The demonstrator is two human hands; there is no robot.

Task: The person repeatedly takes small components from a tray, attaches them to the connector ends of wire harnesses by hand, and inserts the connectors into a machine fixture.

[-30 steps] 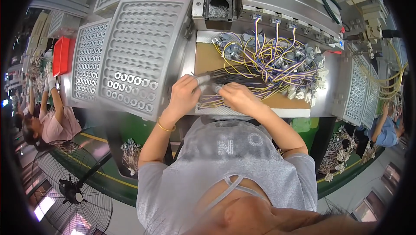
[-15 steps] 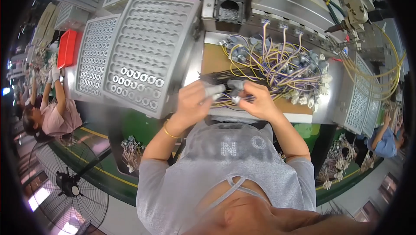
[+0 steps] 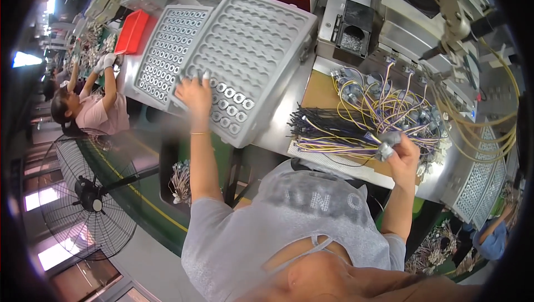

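Left hand (image 3: 196,94): spread flat on the near left part of the grey moulded tray (image 3: 253,51), fingers apart, fingertips on or just beside the row of small ring-shaped parts (image 3: 231,106) seated in the pockets along the tray's near edge. Blurred; whether a ring is pinched, cannot tell.

Right hand (image 3: 401,154): raised over the near edge of the worktop (image 3: 281,129), closed around a small grey part (image 3: 386,147) with coloured leads trailing from it.

Wire bundle (image 3: 356,126): yellow, purple and black leads, fanned across a brown board at the worktop's middle, far ends running to small round components toward the right edge.

Second tray (image 3: 167,51): same pattern, nearly full of rings, just beside the first at the worktop's left end.

Further stock: red bin (image 3: 132,30) beyond the trays; black open box (image 3: 351,33) at the far edge; floor fan (image 3: 89,196) below left; another person (image 3: 100,107) at the next bench.

Handling note, as judgement: best picked one ring at a time from the near row, lifted straight up out of its pocket, tray kept steady under the palm; held part kept clear of the bundle so loose leads do not snag.
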